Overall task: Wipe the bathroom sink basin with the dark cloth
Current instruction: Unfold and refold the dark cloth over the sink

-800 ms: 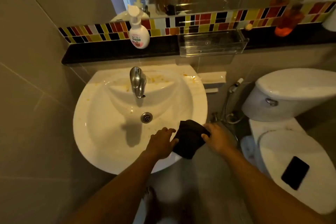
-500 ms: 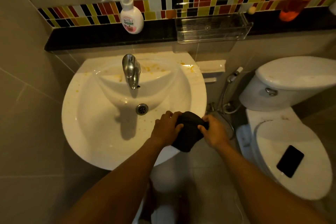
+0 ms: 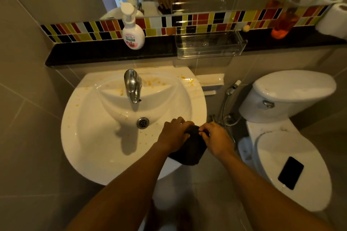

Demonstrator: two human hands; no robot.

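A white round sink basin (image 3: 90, 137) hangs on the tiled wall, speckled with yellow-orange stains around the metal faucet (image 3: 133, 85) and near the drain (image 3: 142, 122). The dark cloth (image 3: 190, 148) is bunched over the basin's front right rim. My left hand (image 3: 174, 135) grips the cloth's left side, knuckles over the basin. My right hand (image 3: 216, 138) pinches its upper right edge, just past the rim. The cloth's lower part hangs below both hands.
A black ledge (image 3: 93, 52) behind the sink carries a pump soap bottle (image 3: 132, 31), a clear plastic tray (image 3: 210, 45), an orange bottle (image 3: 281, 24) and toilet rolls (image 3: 332, 18). Right of the sink stand a bidet hose (image 3: 227, 103) and a toilet (image 3: 293, 95), with a phone (image 3: 290, 172) on its lid.
Both hands have drawn closer together on the cloth, bunching it up on the right rim. The view has shifted slightly.
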